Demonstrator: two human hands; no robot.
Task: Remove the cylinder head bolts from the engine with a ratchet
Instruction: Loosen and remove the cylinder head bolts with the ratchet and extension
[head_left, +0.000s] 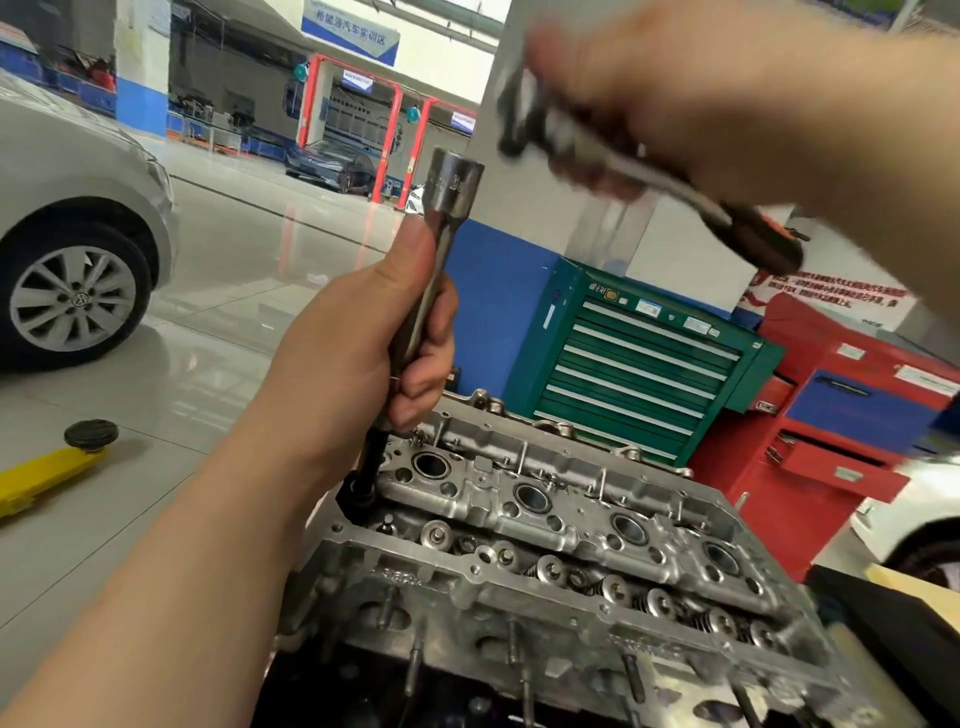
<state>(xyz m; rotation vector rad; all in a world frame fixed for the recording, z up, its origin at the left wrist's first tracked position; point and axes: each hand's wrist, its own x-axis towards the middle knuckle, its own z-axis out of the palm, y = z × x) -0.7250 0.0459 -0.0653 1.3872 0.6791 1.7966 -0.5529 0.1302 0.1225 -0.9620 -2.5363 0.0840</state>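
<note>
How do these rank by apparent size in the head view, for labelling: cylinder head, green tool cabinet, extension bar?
1. cylinder head
2. green tool cabinet
3. extension bar
Apparent size only: the head sits nearest.

Your ratchet (613, 156) is up in the air, well above the engine, blurred; its metal head points left and its dark handle slants down to the right. The long steel extension bar (441, 244) stands nearly upright, tilted a little, its wide square-drive end at the top and free of the ratchet. Its dark lower socket (363, 480) sits down in the left end of the bare aluminium cylinder head (571, 530), which shows four round wells in a row and valve springs along the near side.
</note>
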